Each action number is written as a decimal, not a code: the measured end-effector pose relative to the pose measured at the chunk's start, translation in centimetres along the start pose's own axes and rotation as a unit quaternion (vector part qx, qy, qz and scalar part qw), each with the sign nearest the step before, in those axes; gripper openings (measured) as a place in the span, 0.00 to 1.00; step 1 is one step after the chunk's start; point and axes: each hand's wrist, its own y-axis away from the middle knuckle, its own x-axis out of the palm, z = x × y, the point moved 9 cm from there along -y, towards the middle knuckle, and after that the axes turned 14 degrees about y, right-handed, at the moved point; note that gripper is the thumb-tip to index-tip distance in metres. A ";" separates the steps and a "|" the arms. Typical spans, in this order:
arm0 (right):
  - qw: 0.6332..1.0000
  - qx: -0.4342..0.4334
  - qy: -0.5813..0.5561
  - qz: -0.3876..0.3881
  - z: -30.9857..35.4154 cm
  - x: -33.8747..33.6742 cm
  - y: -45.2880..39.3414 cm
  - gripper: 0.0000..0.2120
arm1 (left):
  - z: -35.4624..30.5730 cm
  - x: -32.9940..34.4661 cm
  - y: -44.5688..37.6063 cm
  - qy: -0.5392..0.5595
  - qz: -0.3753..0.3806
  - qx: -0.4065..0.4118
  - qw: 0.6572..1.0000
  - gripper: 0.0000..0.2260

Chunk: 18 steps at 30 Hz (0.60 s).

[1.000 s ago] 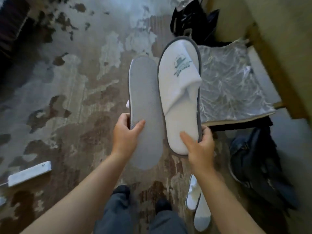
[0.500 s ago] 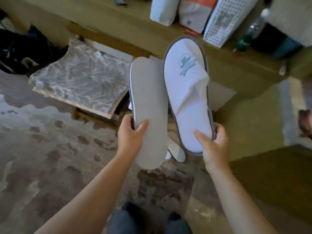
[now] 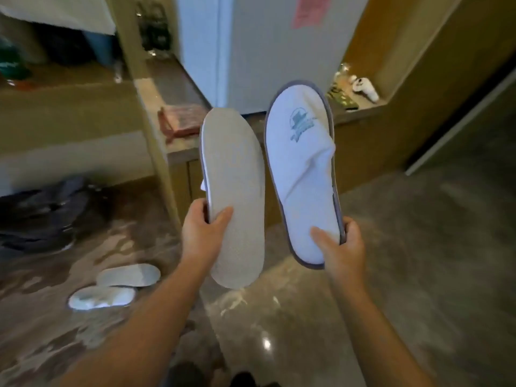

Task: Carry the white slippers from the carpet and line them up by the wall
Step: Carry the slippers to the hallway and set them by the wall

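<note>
Head view: left hand (image 3: pixel 201 233) pinches sole-up slipper (image 3: pixel 233 196) at heel, right hand (image 3: pixel 342 247) pinches logo slipper (image 3: pixel 303 174); both held vertical, side by side, toes twd wall (image 3: pixel 279 51).

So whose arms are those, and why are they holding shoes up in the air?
There is no machine here. A person wears a camera on their head, so you look down at their own arms. The left hand holds one slipper with its grey sole facing you. The right hand holds the other slipper showing its white top and a blue logo. Two more white slippers lie on the patterned carpet at the lower left.
</note>
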 end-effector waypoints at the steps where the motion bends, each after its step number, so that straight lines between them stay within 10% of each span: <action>1: 1.000 0.010 -0.001 -0.024 -1.2 -3.0 -0.7 0.13 | 0.0 3.7 0.5 -0.001 0.028 0.000 1.000 0.07; 18: 0.927 0.129 -0.046 -0.350 -16.3 -32.8 -11.1 0.15 | 1.4 48.3 7.6 0.021 0.391 -0.050 0.919 0.08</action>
